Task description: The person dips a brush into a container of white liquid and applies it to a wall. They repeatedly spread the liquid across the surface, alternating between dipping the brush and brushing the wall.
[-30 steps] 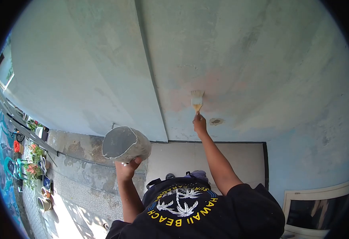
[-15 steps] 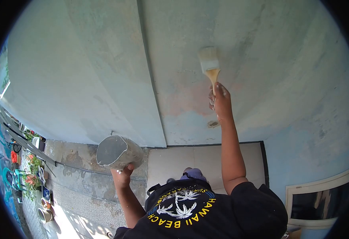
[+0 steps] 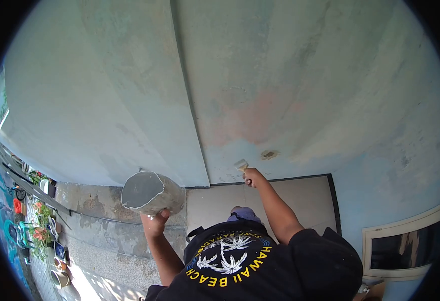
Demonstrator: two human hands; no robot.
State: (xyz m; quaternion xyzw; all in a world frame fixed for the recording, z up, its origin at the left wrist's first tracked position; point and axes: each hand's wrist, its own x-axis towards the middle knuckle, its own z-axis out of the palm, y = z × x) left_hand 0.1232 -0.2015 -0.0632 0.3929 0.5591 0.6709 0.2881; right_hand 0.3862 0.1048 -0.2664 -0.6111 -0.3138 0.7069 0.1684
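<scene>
My right hand point(image 3: 251, 176) is closed around the handle of a paintbrush point(image 3: 241, 164), low by the foot of the wall. The brush's pale bristles point up and left, overlapping the light blue lower part of the wall point(image 3: 260, 115). My left hand point(image 3: 155, 224) grips a paint bucket point(image 3: 167, 193) from below, with the thumb on its side. The bucket is grey, smeared with paint and ragged at the rim. It is tilted so that its grey inside faces me.
A small damaged hole point(image 3: 269, 154) marks the wall above the brush. A vertical edge point(image 3: 190, 100) divides the wall. At the right is a white-framed window point(image 3: 408, 246). Potted plants point(image 3: 41, 233) stand along the left, beyond the grey paved floor point(image 3: 109, 228).
My right hand has brought the brush down the wall, from well above the hole to below and left of it. My left hand and the bucket have hardly moved.
</scene>
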